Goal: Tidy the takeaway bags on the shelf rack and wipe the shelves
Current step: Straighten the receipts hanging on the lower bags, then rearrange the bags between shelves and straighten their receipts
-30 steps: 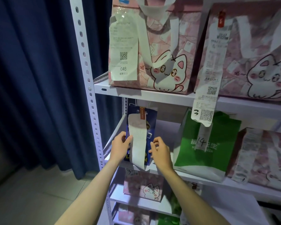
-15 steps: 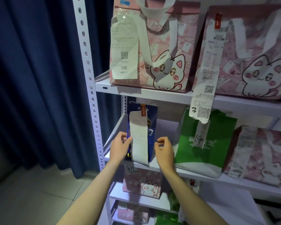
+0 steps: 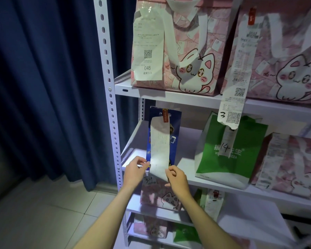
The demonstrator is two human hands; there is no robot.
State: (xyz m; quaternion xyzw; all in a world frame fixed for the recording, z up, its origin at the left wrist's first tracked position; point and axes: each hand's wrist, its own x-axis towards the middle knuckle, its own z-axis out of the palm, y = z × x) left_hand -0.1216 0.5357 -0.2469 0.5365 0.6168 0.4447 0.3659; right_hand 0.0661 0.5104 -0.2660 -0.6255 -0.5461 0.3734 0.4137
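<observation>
A narrow blue takeaway bag (image 3: 174, 139) stands upright at the left end of the middle shelf (image 3: 190, 178), near its front edge. A long white receipt (image 3: 160, 150) is clipped to the bag's top and hangs over the shelf edge. My left hand (image 3: 136, 170) pinches the bag's lower left corner. My right hand (image 3: 177, 178) grips the lower right corner beside the receipt's end. A green bag (image 3: 228, 159) marked 14 stands to the right, with a pink cat bag (image 3: 294, 162) beyond it.
Two large pink cat bags (image 3: 187, 51) (image 3: 285, 60) with receipts fill the upper shelf. Lower shelves hold more pink bags (image 3: 160, 194) and a green one (image 3: 185, 234). The white slotted upright (image 3: 109, 87) stands at the left, a dark blue curtain (image 3: 43, 87) beyond it, tiled floor below.
Both hands have slid down from the bag's sides to its bottom corners. The blue bag now stands straighter on the shelf, and the receipt hangs flatter.
</observation>
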